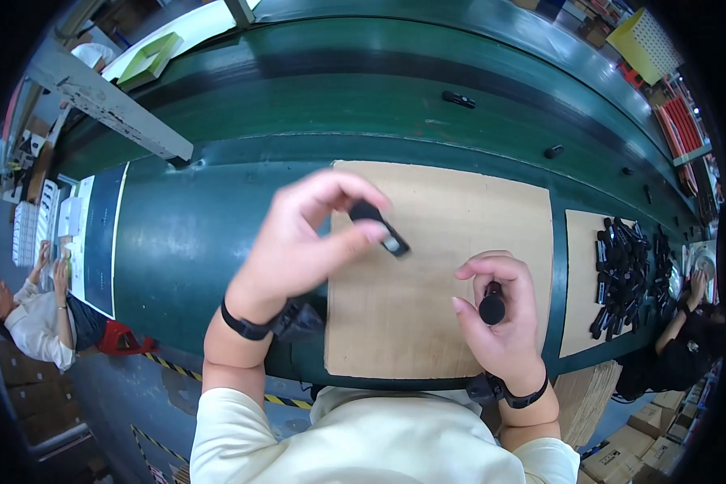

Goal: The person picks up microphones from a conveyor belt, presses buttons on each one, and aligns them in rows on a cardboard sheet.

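Observation:
Between the thumb and fingers of my left hand is a slim black device with a pale patch on its side. It tilts down to the right, above the cardboard sheet. My right hand curls around a second black device, whose round dark end faces up; the rest of it is hidden in the palm. Both hands are over the cardboard, apart from each other. The exact kind of these devices cannot be made out.
A pile of similar black devices covers another cardboard sheet at the right. Beyond the table, a green conveyor belt carries several more. A metal post rises at the left. People sit at both ends.

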Demonstrator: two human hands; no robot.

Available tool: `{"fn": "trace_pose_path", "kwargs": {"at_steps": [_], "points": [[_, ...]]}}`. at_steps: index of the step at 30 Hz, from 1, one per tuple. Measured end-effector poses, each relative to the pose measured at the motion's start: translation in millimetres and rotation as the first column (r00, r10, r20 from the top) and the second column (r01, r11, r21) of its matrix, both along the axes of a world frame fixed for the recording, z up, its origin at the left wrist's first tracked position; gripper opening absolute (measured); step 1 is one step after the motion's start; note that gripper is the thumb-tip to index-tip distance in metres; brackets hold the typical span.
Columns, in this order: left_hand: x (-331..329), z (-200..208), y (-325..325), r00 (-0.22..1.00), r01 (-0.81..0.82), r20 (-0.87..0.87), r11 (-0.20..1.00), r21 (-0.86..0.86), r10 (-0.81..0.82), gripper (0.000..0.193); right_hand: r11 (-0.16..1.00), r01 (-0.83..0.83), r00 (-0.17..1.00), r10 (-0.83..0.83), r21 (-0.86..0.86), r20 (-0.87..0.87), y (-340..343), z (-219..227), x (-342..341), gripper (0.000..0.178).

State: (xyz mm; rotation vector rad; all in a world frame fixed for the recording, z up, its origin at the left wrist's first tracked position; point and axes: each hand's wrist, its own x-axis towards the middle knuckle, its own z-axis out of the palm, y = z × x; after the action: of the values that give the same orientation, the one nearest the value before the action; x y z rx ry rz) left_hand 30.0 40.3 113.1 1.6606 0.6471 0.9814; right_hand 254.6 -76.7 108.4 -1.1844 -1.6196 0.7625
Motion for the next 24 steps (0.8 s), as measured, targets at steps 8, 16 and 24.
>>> {"fn": "trace_pose_path", "kwargs": {"at_steps": [8,16,24], "points": [[-22,-38,58,0.976,-0.215,-0.065,0.953,-0.214,0.206,0.027,0.991,0.033,0.999,-0.033,-0.126,0.006,-11,-7,6,0.047],[-12,-81,81,0.923,-0.319,-0.270,0.937,-0.144,0.273,0.025,0.974,0.047,0.997,-0.059,-0.220,-0.047,-16,-7,5,0.042],[-6,-83,83,0.877,-0.343,-0.341,0.938,0.045,0.337,0.025,0.976,0.034,0.989,-0.064,-0.216,-0.134,-15,-12,6,0.033]]}}
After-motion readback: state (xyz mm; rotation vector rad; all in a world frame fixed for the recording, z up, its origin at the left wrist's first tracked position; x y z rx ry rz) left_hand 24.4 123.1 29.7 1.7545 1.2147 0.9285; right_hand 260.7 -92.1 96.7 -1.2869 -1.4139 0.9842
